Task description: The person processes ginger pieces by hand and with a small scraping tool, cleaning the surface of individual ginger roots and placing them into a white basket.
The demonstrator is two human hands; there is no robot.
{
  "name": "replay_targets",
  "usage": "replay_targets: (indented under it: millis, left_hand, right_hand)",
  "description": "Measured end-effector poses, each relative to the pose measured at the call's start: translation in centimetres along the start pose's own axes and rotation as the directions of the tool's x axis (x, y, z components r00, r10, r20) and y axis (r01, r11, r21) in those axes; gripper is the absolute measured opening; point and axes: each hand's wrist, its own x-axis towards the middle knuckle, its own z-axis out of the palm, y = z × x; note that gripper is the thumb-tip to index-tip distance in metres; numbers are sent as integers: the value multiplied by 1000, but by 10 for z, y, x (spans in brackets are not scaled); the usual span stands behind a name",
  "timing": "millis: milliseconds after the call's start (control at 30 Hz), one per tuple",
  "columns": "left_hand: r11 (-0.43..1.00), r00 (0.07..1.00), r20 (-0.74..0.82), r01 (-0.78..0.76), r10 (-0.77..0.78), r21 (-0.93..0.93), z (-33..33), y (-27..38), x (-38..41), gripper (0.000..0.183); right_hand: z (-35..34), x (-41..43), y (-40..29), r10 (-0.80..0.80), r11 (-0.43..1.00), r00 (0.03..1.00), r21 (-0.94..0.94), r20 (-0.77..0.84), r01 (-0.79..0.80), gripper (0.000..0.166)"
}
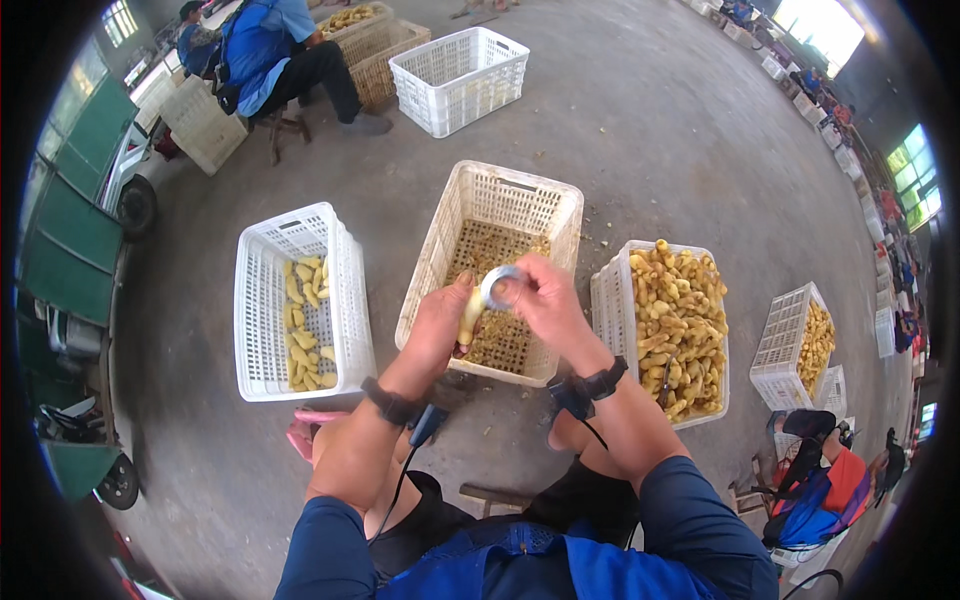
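Note:
Between both hands, over a white plastic crate [517,180] with brown scraps on its floor, is a pale yellow ginger root [472,315]. My left hand [437,319] grips the root upright. My right hand [551,300] holds a grey ring-shaped tool [495,286] against the root's upper right side; its exact kind cannot be told. To the left, a white crate [352,315] holds pale, peeled-looking ginger pieces [301,352]. At the right, another crate [615,300] is heaped with browner ginger [679,322], and a dark-handled tool [666,379] lies on the heap.
A white crate [461,97] stands farther ahead. A seated person [277,60] is at the upper left beside more crates. Another crate of ginger [780,360] and a person in colourful clothing [821,487] are at the right. A green vehicle [82,247] stands at the left.

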Motion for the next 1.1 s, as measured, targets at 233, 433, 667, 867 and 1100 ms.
replay_targets:
  millis: [233, 433, 667, 867, 1100]
  left_hand:
    - [998, 999, 18, -34, 35, -61, -9, 1, -2, 59]
    - [984, 998, 60, 17, -7, -178, 1, 16, -4, 58]
    - [991, 997, 41, -64, 70, -118, 6, 5, 2, 57]
    - [997, 997, -10, -72, 72, -8, 5, 3, -4, 55]
    - [996, 999, 8, 51, -51, -73, 5, 9, -2, 51]
  right_hand:
    - [-11, 4, 1, 65, 988, 993, 146, -96, -50, 19]
    - [3, -5, -5, 41, 980, 999, 195, -5, -39, 25]
    - [15, -13, 4, -27, 997, 999, 71, 44, 24, 19]
    - [14, -8, -5, -33, 987, 999, -155, -9, 31, 17]
    - [9, 2, 2, -67, 993, 995, -99, -77, 60, 17]
